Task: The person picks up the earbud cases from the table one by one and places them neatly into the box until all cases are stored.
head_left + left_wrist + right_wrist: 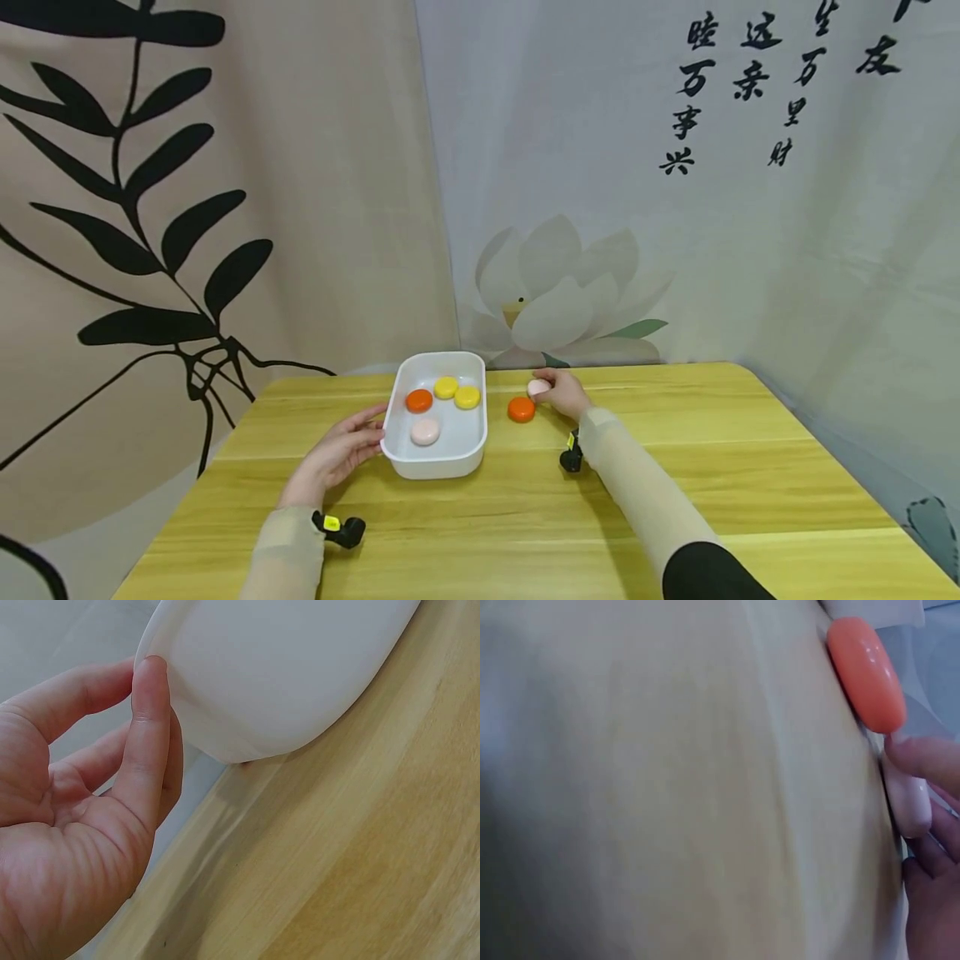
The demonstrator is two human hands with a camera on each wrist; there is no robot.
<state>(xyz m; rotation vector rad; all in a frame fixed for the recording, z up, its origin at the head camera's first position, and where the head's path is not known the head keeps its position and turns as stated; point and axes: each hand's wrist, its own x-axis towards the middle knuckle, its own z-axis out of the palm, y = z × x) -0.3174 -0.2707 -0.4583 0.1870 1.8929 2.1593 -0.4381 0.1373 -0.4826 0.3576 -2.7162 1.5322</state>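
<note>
At the middle of the table stands a white rectangular tub (437, 469) with rounded corners. Inside it lie an orange round disc (419, 401), two yellow discs (446, 387) and a pale pink disc (425, 431). My left hand (347, 450) touches the tub's left side with its fingertips; in the left wrist view these fingers (150, 727) reach the rim fairly straight. To the right of the tub, my right hand (562, 393) holds a second pale pink disc (907, 799) between thumb and fingers. Right beside it on the table is another orange disc (521, 409).
The yellowish wooden table (675, 467) reaches back to a hanging cloth (360, 208) printed with dark leaves, a lotus and writing. A black wrist camera (345, 532) sits on the left sleeve, another camera (572, 457) on the right.
</note>
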